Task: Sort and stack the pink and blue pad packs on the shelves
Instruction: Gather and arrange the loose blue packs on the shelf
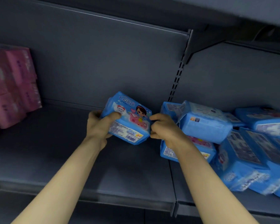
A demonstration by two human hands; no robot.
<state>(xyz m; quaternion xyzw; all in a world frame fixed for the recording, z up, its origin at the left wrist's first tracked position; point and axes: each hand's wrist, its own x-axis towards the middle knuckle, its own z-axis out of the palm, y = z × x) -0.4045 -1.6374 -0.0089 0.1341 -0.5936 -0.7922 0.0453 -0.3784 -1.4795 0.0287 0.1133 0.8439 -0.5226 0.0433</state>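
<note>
At the middle of the grey shelf (58, 156), the left hand (99, 125) and right hand (162, 126) both curl around the ends of one blue pad pack (128, 118), held tilted just above the board. Pink pad packs (13, 88) stand stacked at nine o'clock, while loose blue packs (242, 143) sprawl at three o'clock. Setting this pack flat and square should give later packs a level base.

Pink packs (11, 88) blurred, cut by L edge; blue pile (249, 159) cut by R edge.
</note>
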